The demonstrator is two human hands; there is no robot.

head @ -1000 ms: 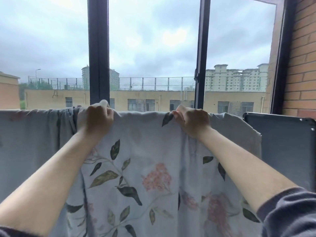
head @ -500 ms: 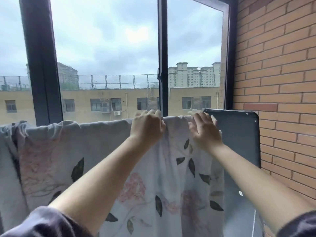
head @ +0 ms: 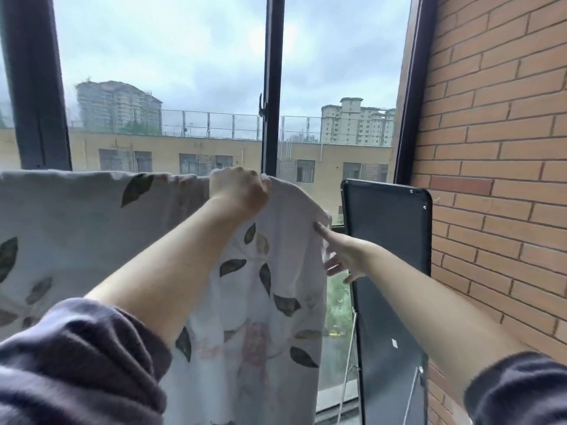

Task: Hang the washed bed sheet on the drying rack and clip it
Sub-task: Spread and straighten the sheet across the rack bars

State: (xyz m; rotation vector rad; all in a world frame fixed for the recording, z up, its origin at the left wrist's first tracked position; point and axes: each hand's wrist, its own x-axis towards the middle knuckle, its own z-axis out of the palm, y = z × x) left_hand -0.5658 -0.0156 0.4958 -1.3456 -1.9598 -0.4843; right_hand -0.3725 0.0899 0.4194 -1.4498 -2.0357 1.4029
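A pale bed sheet [head: 92, 228] printed with dark leaves and pink flowers hangs over a bar that the cloth hides. My left hand [head: 237, 191] is closed on the sheet's top fold near its right end. My right hand [head: 343, 253] is lower, at the sheet's right side edge, with the thumb on the front of the cloth and the fingers spread behind it. No clip is in view.
A dark flat panel [head: 389, 228] stands upright just right of the sheet, against a red brick wall [head: 497, 167]. Behind the sheet is a large window with a dark frame post [head: 273, 87]. Thin metal legs [head: 348, 372] show low down between sheet and panel.
My right hand has dropped from the top fold to the sheet's right side edge and spread its fingers. My left hand still grips the top. The view has shifted slightly.
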